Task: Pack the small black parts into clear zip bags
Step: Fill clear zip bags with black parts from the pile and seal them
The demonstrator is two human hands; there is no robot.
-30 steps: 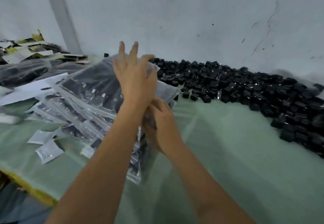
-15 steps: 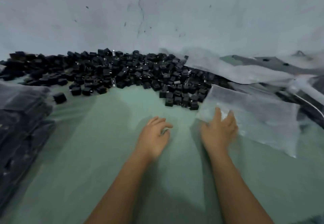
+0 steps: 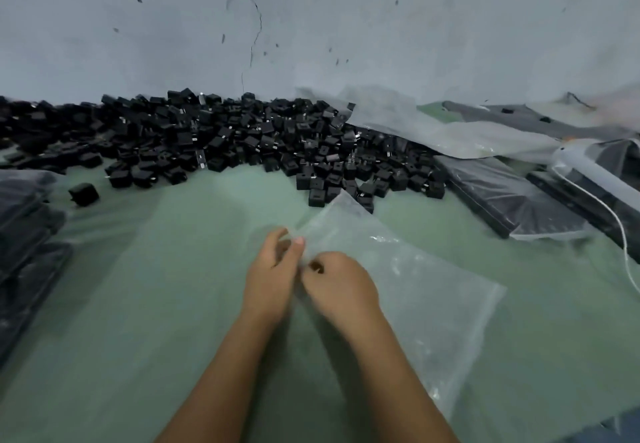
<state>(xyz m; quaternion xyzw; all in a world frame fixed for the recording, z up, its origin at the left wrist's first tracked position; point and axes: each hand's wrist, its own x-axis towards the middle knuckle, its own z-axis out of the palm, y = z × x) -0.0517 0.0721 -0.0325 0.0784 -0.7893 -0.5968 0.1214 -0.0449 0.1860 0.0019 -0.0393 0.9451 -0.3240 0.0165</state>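
A clear zip bag [image 3: 408, 290] lies flat on the green table cover [image 3: 166, 297], slanting from the centre toward the lower right. My left hand [image 3: 272, 279] pinches its near left edge between thumb and fingers. My right hand [image 3: 341, 285] sits right beside it, fingers curled onto the same edge of the bag. A long heap of small black parts [image 3: 221, 144] stretches along the wall behind the bag; one stray part [image 3: 83, 194] lies apart at the left.
Stacked filled bags [image 3: 24, 241] stand at the left edge. More clear plastic sheets [image 3: 433, 127] and dark flat packs [image 3: 505, 200] lie at the right, with a white cable [image 3: 623, 234] running across them. The wall is close behind the heap.
The view swung right from the stacked bags to the heap. My right hand pulled a clear bag from the right to the centre, and both hands now hold its edge.
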